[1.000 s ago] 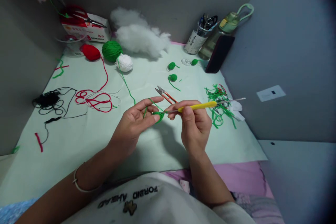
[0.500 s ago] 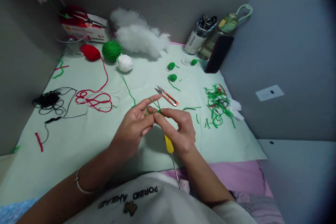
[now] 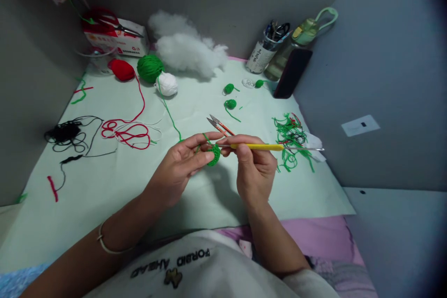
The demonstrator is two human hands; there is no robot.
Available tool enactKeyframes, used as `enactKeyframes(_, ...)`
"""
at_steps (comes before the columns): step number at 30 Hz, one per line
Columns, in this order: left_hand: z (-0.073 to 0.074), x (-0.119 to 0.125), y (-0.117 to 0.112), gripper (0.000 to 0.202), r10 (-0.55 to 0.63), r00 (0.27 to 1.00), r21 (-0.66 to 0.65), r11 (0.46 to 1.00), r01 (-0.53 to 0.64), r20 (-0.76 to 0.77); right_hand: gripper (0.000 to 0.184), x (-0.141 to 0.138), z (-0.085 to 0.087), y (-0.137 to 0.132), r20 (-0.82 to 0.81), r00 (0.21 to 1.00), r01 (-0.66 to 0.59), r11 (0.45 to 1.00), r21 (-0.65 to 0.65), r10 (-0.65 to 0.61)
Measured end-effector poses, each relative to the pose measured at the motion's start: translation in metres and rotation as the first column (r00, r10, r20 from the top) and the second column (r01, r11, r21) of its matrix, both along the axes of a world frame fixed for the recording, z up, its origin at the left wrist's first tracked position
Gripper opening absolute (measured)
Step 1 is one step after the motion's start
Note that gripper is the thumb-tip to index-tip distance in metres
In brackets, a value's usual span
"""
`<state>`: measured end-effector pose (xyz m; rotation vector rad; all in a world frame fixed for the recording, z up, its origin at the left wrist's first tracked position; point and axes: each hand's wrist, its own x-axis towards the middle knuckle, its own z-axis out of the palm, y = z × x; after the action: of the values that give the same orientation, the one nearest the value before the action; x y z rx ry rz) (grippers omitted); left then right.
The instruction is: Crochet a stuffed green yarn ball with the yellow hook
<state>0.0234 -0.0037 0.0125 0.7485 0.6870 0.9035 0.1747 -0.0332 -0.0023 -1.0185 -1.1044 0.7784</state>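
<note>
My left hand point(image 3: 183, 160) pinches a small round green crochet piece point(image 3: 213, 155) between thumb and fingers. Green yarn point(image 3: 170, 114) runs over its raised forefinger and back to a green yarn ball point(image 3: 150, 69). In my right hand point(image 3: 256, 165) is a crochet hook point(image 3: 261, 147) with a yellow grip, held nearly level like a pencil. Its thin left end meets the top edge of the green piece; whether it passes through a stitch is too small to tell. Just behind the fingers lie thread snips point(image 3: 220, 125) with orange handles, partly covered by my right hand.
Red point(image 3: 122, 70) and white yarn balls point(image 3: 166, 84) and fluffy stuffing point(image 3: 190, 49) sit at the back. Loose red yarn point(image 3: 129, 135) and black yarn point(image 3: 64, 132) lie left. Small green crocheted pieces point(image 3: 230, 104), a phone point(image 3: 292, 73), a bottle point(image 3: 279, 58) and green scraps point(image 3: 289, 137) are right.
The crochet hook has swung from pointing down toward me to lying nearly level, its far end now to the right. My right hand has shifted right, and the green piece shows more fully.
</note>
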Motion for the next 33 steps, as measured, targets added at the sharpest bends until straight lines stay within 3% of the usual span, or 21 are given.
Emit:
enactKeyframes(10,-0.005,-0.002,-0.003,0.034,0.008,0.999,0.003,1.000,-0.008,-0.036,0.017,0.000,-0.002,-0.001,-0.029,0.999,-0.018,1.000,-0.025,0.017)
enactKeyframes(18,-0.003,-0.004,-0.001,0.040,0.051,0.995,-0.001,0.999,-0.052,-0.090,0.017,0.005,-0.003,0.001,-0.156,0.984,-0.097,0.995,-0.028,0.091)
enactKeyframes(23,-0.006,-0.003,-0.002,0.037,0.051,0.995,0.011,0.999,-0.051,-0.087,0.019,0.005,-0.003,0.003,-0.134,0.987,-0.091,0.995,-0.047,0.084)
enactKeyframes(26,-0.005,0.000,-0.003,0.038,0.081,0.995,0.012,0.997,-0.081,-0.051,0.018,0.001,-0.004,0.002,-0.023,0.999,-0.044,0.999,-0.017,0.044)
enactKeyframes(29,-0.003,0.005,-0.005,0.044,0.105,0.994,-0.022,0.994,-0.106,-0.012,0.017,-0.003,-0.008,-0.001,0.310,0.946,0.044,0.985,0.166,-0.095)
enactKeyframes(31,-0.002,0.006,-0.005,0.042,0.048,0.998,-0.102,0.994,-0.044,0.037,0.025,-0.003,-0.010,-0.003,0.492,0.849,0.032,0.947,0.319,-0.194)
enactKeyframes(33,-0.001,0.005,-0.002,0.033,-0.026,0.995,-0.188,0.981,0.045,0.098,0.028,0.000,-0.009,-0.003,0.506,0.834,0.023,0.931,0.364,-0.218)
